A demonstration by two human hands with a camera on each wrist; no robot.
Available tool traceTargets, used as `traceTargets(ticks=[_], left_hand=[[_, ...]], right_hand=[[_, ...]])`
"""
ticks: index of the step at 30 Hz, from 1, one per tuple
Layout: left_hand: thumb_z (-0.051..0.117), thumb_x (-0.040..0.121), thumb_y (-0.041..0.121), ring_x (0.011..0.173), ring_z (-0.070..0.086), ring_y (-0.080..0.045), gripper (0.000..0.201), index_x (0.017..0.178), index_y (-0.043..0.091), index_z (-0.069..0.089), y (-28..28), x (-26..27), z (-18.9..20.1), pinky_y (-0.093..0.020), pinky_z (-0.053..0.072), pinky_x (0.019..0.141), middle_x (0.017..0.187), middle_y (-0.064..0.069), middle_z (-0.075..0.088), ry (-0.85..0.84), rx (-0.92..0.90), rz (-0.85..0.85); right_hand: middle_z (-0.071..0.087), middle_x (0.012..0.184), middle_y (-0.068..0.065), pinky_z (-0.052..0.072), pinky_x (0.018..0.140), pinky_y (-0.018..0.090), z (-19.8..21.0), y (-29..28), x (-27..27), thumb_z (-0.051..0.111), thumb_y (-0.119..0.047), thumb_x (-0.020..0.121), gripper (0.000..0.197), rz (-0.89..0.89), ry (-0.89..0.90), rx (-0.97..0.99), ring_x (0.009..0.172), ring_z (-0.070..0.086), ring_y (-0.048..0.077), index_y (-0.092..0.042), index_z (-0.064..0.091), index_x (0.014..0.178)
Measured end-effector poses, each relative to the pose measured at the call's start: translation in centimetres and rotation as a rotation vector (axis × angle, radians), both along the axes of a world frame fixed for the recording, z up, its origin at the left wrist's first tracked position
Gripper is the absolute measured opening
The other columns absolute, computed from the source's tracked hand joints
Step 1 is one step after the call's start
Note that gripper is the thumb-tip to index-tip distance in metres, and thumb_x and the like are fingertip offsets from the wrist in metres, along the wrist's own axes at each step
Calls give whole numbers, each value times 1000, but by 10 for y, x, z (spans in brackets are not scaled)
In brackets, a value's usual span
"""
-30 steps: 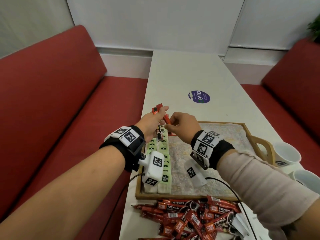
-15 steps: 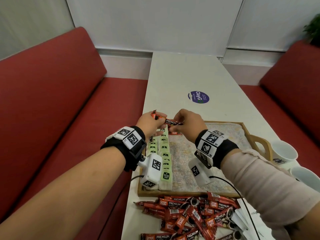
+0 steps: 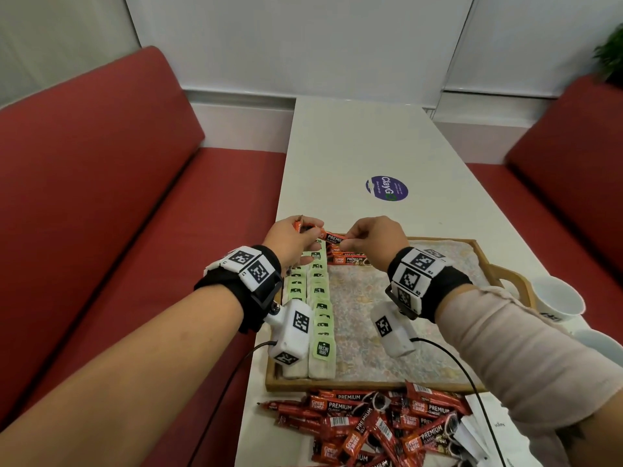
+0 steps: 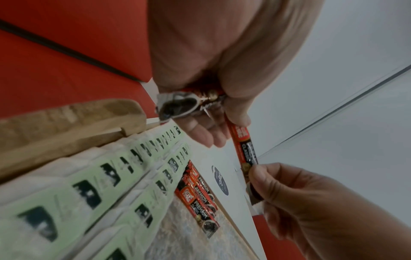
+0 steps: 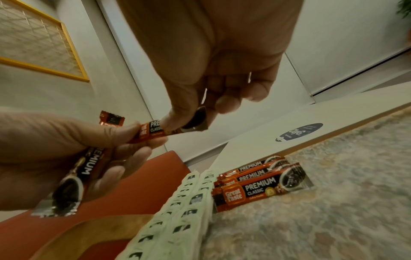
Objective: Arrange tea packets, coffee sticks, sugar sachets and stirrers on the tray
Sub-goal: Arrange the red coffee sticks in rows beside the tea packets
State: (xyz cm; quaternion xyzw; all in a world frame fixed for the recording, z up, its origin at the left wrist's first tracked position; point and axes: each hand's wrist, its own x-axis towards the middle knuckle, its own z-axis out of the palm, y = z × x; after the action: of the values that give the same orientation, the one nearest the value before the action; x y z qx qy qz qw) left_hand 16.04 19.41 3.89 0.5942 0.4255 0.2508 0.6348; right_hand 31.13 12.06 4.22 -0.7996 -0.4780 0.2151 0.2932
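Head view: we see both hands above far-left corner of tray (image 3: 485,254). Right hand (image 3: 377,237) pinches one end of coffee stick (image 3: 333,238); left hand (image 3: 290,239) pinches other end, w/ more sticks bunched in its curled fingers. Stick hangs level betw. them, not touching tray. Below it, three sticks (image 5: 260,179) lie on tray liner beside two rows of tea packets (image 3: 318,308). Loose stick pile (image 3: 371,426) on table (image 3: 337,156) near tray's front edge.
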Motion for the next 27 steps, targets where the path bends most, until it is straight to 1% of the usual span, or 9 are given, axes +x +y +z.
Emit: traceTargets(ticks=[2,3,6,8,11,14,18,23,27], left_hand=[[52,97,16,70,58,-8,9,101,19,59,3,2,0,-20,49,55,92,3,59,-10,-18,39],[52,97,17,65,55,-7,7,99,18,58,5,3,-1,-18,46,51,91,2,58,-9,-19,56],[51,96,21,54,40,-10,13,84,19,56,13,3,-4,-22,35,47,86,3,57,24,14,84],[51,97,23,53,35,-11,16,82,19,55,17,4,-6,-24,33,48,82,5,56,43,22,91],[51,96,25,51,32,-11,17,81,17,54,21,6,-9,-23,32,47,75,5,51,65,7,104],[52,96,26,51,31,-11,18,80,17,54,23,9,-11,-24,30,47,75,2,48,63,-10,112],[54,95,30,51,32,-12,18,81,18,55,25,11,-12,-25,28,51,81,-5,45,59,-31,111],[52,96,28,51,30,-9,18,85,15,53,27,11,-14,-19,32,42,72,4,47,42,-44,101],[51,97,30,52,32,-8,17,93,13,55,28,10,-15,-17,33,41,83,4,52,51,-44,99]], right_hand=[[69,79,5,57,76,41,-5,1,7,78,-23,77,15,-43,6,8,81,66,24,-21,65,69],[70,82,6,56,78,41,-8,1,10,77,-21,78,12,-58,-3,0,81,66,25,-18,67,72],[70,89,6,51,78,30,-18,0,24,72,-17,83,10,-65,-74,-76,83,64,21,-11,72,91],[72,93,7,48,76,27,-24,0,31,71,-14,83,13,-59,-107,-139,86,64,21,-11,72,95],[69,93,5,37,71,23,-31,0,38,73,-9,78,11,-46,-156,-227,83,58,18,-15,69,86],[68,90,5,41,73,24,-38,4,41,76,-8,75,16,-35,-194,-281,89,62,23,-20,64,77],[70,95,5,46,81,26,-42,9,40,75,-9,76,12,14,-234,-330,92,63,23,-15,70,85],[70,95,6,48,81,27,-43,14,36,73,-10,75,12,31,-266,-340,92,64,24,-16,69,84],[68,98,4,48,81,27,-43,16,35,77,-13,73,16,28,-282,-368,93,63,23,-16,69,87]])
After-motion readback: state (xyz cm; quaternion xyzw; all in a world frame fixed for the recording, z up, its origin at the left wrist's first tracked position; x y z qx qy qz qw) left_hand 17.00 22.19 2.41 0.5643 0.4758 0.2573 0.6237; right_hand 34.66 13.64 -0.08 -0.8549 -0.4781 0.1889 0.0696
